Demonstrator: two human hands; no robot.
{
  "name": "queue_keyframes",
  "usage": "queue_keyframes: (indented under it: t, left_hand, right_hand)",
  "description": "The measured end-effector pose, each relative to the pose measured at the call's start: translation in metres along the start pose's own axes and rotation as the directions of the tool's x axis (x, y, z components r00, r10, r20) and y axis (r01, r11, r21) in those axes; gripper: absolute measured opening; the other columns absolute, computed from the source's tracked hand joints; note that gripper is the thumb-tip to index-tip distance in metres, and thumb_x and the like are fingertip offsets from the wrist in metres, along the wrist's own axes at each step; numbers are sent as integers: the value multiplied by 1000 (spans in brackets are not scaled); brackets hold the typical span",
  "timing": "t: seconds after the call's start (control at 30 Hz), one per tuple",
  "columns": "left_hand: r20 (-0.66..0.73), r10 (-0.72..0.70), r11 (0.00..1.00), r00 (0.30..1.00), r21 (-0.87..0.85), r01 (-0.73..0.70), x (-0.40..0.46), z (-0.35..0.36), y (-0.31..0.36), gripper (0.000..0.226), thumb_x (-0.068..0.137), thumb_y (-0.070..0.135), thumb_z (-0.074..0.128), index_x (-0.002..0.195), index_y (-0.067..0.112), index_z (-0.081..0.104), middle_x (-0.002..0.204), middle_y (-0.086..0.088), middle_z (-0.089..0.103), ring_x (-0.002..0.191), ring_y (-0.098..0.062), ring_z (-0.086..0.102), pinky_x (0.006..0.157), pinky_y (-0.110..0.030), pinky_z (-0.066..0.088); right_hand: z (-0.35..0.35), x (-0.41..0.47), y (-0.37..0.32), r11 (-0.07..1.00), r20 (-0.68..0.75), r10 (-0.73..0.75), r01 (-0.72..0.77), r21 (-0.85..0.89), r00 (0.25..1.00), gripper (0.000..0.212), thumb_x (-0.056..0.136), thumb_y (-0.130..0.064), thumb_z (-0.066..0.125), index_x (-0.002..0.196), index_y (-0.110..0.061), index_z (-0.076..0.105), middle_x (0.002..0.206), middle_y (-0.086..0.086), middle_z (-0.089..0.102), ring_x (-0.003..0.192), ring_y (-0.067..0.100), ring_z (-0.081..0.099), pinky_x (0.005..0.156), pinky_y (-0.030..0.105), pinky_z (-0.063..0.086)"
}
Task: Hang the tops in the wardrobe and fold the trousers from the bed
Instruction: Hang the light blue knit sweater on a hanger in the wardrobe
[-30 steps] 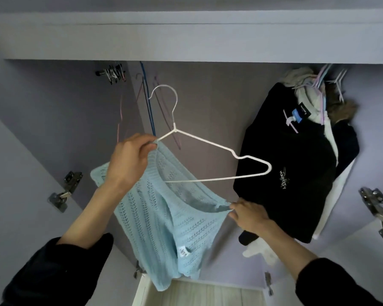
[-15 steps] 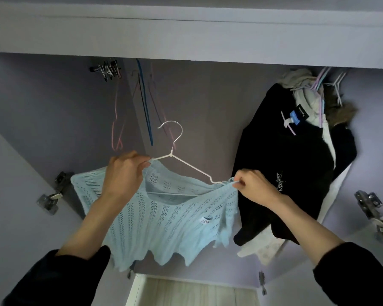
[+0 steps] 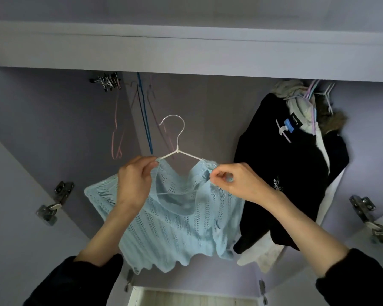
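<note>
Item: light blue knit top (image 3: pixel 175 219), seated on white hanger (image 3: pixel 177 151), held in front of wardrobe (image 3: pixel 208 120) opening, hook not yet on rail. Dark garments (image 3: pixel 281 173) already hanging, right of top. Judged mid-task: top dressed, hanging pending; trousers, bed out of view. Left hand (image 3: pixel 135 180): fingers curled, gripping left shoulder of top and hanger. Right hand (image 3: pixel 239 180): fingertips pinching right shoulder knit.

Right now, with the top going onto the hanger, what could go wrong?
The pale blue open-knit top may snag where the right hand pinches it over the thin white wire hanger. The wide neckline could slip off once the left hand loosens its grip.
</note>
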State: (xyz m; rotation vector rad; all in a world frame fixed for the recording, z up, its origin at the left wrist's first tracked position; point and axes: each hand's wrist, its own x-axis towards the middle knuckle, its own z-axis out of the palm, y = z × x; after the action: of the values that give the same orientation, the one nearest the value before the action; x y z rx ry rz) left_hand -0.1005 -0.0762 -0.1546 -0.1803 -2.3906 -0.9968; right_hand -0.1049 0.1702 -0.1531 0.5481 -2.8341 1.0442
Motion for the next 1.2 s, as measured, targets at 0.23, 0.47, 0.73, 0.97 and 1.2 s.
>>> queue_keyframes:
  t: [0.23,0.47,0.73,0.97,1.2]
  left_hand:
    - [15,2,984,1000,-178,1,0,5,19,16,86,6,64,100,6,72,87,10,64,76,2,60,76,-1,41]
    - [143,-17,980,990,-194,45,4,-6,17,13,86,12,65,95,12,75,88,13,68,72,8,60,71,1,39]
    - [115,72,997,991,-41,-68,12,-20,8,12,88,9,62,93,7,73,90,2,70,76,-5,59,70,0,36]
    - [199,145,986,969,56,-159,-6,5,15,16,92,13,56,98,8,70,98,-4,70,88,-24,66,76,-30,49]
    - [39,41,998,998,46,-43,-8,7,9,14,92,-2,51,89,-5,65,87,-12,63,71,-19,53,65,-8,31]
  right_hand:
    - [-8,20,-29,980,-199,-157,127,-155,967,32,88,-28,64,118,-16,64,92,-2,60,91,17,56,86,33,43]
    - [5,15,-33,992,-94,-104,96,-78,990,21,94,-35,52,91,-23,69,57,-14,52,57,7,46,58,22,36]
    - [-3,5,-9,982,-134,124,-102,160,983,31,96,-33,49,73,-23,67,43,-13,41,44,3,34,51,22,27]
    - [-5,2,-18,955,-252,108,-30,295,962,30,94,-26,54,74,-9,69,44,-11,34,47,5,31,50,18,25]
    - [-12,-16,14,997,-378,78,-69,35,922,24,95,-19,53,112,-11,68,106,2,67,96,15,63,87,28,48]
